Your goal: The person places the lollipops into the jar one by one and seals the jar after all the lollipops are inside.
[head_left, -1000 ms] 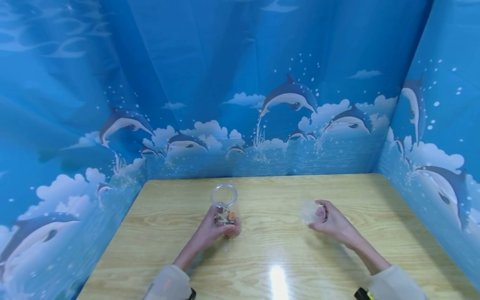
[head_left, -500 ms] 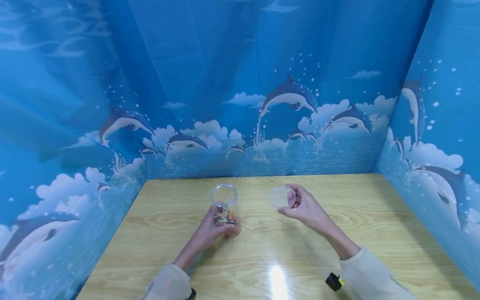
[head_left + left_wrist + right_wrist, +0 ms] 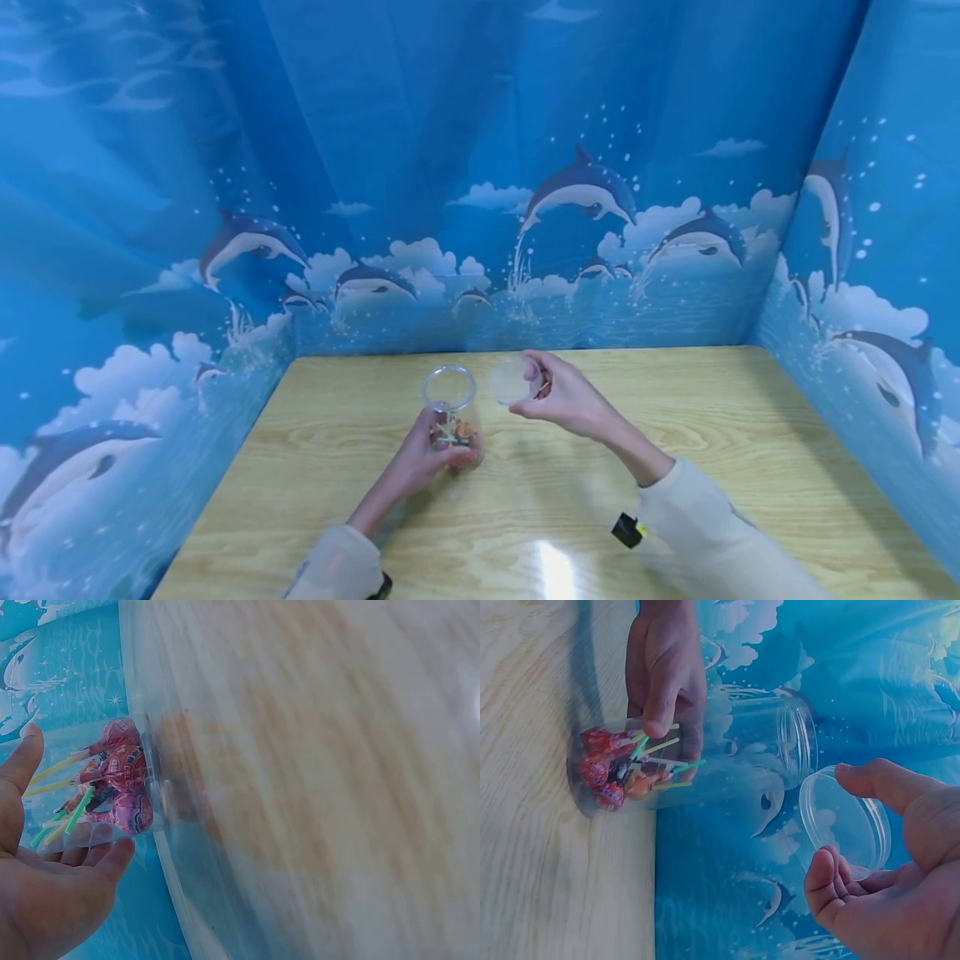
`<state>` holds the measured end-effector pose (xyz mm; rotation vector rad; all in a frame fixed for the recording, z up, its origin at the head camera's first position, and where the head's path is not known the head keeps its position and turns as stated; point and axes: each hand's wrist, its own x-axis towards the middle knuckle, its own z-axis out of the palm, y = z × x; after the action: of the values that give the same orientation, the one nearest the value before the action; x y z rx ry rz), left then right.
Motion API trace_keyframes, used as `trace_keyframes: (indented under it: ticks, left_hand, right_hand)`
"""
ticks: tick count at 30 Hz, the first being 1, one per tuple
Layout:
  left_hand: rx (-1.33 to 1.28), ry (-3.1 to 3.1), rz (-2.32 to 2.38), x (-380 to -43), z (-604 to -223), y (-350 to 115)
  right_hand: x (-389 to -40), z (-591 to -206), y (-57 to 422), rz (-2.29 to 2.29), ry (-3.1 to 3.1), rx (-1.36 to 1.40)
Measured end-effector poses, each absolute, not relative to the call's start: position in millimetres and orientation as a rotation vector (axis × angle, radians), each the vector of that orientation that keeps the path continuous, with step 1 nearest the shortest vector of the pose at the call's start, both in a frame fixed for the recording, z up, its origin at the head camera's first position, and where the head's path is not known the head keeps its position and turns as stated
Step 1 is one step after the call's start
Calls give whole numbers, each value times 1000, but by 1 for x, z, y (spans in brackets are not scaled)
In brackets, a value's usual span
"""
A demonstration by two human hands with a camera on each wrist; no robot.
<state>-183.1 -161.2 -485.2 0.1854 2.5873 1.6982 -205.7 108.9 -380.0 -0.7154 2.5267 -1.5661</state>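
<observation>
A tall clear plastic jar stands upright on the table with its mouth uncovered. Inside, at the bottom, lie several wrapped lollipops with yellow, green and white sticks. My left hand grips the jar low on its side, thumb and fingers around the wall. My right hand pinches a round translucent lid by its edge. In the head view the lid hangs just right of the jar's mouth. The right wrist view shows the lid tilted close beside the jar's threaded rim.
The wood-grain table spreads under both hands. A blue curtain printed with dolphins and clouds encloses its back and sides. A small black device sits at the right sleeve.
My right hand has carried the lid leftward and slightly farther back, from the table's right side to beside the jar's mouth. My left hand and the jar have stayed in place.
</observation>
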Motion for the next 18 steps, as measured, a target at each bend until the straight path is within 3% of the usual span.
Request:
trace_keyframes:
  ticks: [18]
  left_hand:
    - [192,2550,1733,-182,-483,-161]
  right_hand:
    - [-205,-367,95,-1461,2564,-828]
